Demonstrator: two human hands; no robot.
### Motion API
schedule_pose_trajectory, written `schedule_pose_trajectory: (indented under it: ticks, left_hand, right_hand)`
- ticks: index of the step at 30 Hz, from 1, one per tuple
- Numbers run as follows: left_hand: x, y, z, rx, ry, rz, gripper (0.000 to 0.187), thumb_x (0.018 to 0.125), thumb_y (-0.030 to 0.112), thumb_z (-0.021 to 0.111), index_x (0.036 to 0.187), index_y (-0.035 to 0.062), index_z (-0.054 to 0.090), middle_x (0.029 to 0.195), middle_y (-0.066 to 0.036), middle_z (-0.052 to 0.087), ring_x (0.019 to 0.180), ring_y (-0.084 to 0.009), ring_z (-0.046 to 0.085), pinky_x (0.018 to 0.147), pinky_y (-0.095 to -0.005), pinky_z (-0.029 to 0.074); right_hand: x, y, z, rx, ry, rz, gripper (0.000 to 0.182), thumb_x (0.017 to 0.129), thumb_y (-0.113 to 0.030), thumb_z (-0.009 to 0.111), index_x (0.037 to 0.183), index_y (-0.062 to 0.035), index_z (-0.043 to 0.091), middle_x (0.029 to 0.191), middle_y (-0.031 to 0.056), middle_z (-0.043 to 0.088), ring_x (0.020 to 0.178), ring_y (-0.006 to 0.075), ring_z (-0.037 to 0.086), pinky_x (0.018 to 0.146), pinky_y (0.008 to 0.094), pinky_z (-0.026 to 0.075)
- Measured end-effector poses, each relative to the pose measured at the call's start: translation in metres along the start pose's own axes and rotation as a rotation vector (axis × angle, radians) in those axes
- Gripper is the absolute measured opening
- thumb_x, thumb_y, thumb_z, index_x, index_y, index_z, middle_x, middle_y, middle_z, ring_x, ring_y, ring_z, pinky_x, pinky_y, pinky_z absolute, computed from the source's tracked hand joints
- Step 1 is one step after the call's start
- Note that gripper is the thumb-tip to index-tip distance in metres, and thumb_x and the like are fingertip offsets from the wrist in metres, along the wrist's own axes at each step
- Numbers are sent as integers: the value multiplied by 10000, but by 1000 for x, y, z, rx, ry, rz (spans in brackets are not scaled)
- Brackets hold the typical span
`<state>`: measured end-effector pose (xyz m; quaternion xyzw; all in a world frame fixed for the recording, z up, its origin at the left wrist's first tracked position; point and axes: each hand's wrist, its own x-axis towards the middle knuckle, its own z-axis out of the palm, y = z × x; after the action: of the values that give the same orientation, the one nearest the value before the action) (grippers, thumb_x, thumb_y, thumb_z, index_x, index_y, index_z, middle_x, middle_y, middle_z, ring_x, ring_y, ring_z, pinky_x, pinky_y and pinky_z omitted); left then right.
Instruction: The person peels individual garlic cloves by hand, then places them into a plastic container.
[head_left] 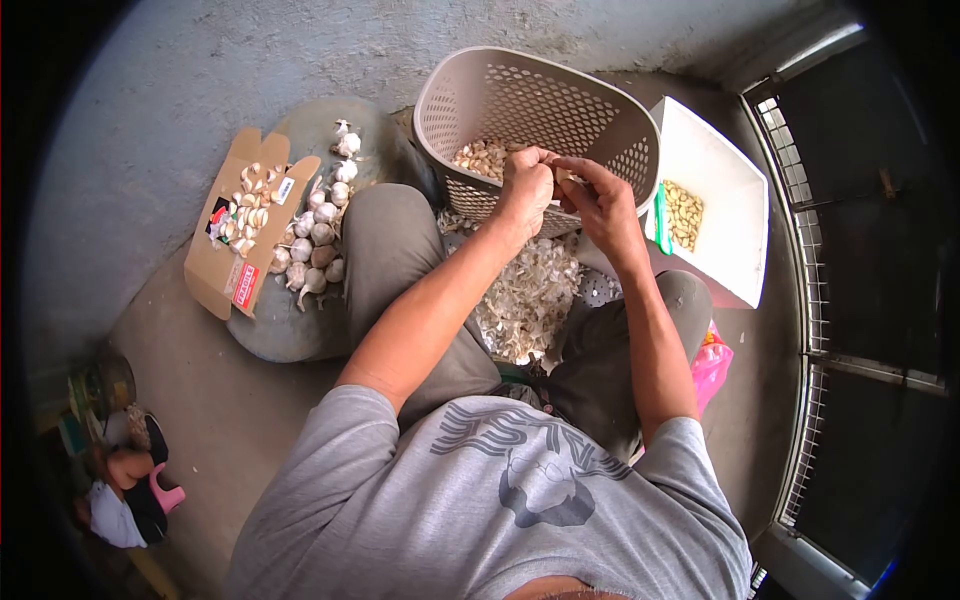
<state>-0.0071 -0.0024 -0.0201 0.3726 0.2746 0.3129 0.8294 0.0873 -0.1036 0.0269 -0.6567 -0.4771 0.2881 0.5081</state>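
Above the front rim of a tall grey-brown perforated basket, my two hands meet with fingers bent. My left hand is closed, its fingertips close to my right hand; what lies in its grip is hidden. My right hand pinches a small pale garlic clove, partly covered by the fingers. Unpeeled cloves lie inside the basket. Below my hands, between my knees, is a heap of papery garlic skins.
Left, a rounded grey seat bears whole garlic bulbs and an opened cardboard box with loose cloves. Right, a white container holds peeled cloves and a green-handled tool. A pink bag lies by my right knee.
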Motion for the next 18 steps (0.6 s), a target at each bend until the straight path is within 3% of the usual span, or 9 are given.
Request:
schedule_pose_trajectory:
  ticks: [2,5,8,11,14,18]
  left_hand:
    - [0,1,3,-40,41,-21,122,1005,25,514,932,-3,608,782,-66,620,635,-149,593,564,-314,557]
    - [-2,3,12,-125,87,-61,88,952,-19,485,913,-20,564,748,-97,605,535,-197,606,455,-372,564]
    - [2,-6,4,-133,57,-81,90,963,-4,510,902,-12,575,741,-80,601,549,-162,587,461,-356,536]
    - [5,-10,3,-140,68,-65,115,992,35,542,892,6,589,740,-53,598,557,-126,557,481,-305,490]
    - [3,-6,2,-38,15,-37,118,1034,84,559,945,26,610,821,-37,625,625,-99,546,584,-241,492]
    - [-2,1,8,90,-32,74,118,1038,125,584,968,36,618,827,-20,623,628,-76,553,584,-227,487]
  right_hand:
    - [0,4,3,7,52,-46,178,967,45,620,1135,32,674,906,26,694,815,119,670,728,276,553]
    - [3,17,-4,96,18,-80,136,980,34,606,1105,24,658,925,39,703,817,112,659,718,270,550]
    - [5,18,-14,172,-57,108,98,1003,5,603,1094,14,638,968,62,689,806,120,664,708,271,554]
    - [5,21,-17,357,-27,82,98,1024,-36,609,1113,0,629,954,54,673,786,114,653,687,272,551]
    - [7,28,-18,525,-3,97,107,1032,-64,618,1111,8,630,895,26,658,774,108,647,676,273,553]
    - [10,29,-17,444,35,84,116,1029,-69,625,1111,14,633,890,24,651,757,95,631,660,263,549]
